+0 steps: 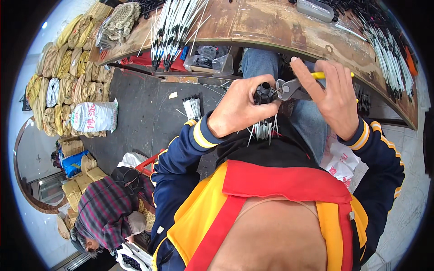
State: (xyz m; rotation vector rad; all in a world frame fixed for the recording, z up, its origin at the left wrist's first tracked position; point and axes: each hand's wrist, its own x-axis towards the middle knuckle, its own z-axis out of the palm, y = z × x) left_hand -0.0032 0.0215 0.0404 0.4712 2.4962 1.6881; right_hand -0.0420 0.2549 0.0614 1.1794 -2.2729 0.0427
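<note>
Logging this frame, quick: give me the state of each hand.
Left hand: closed around a bundle of thin white rods with a black cap.
Right hand: holding yellow-handled metal pliers, jaws at the black cap.

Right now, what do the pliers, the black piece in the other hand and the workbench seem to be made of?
Pliers: bare grey metal jaws, dull sheen; yellow handles look plastic-coated. Black piece in the left hand: likely moulded plastic, matte, with a round opening; thin white rods hang below it. Workbench: probably worn wood or board, brown and stained. The right hand holds the pliers.
</note>
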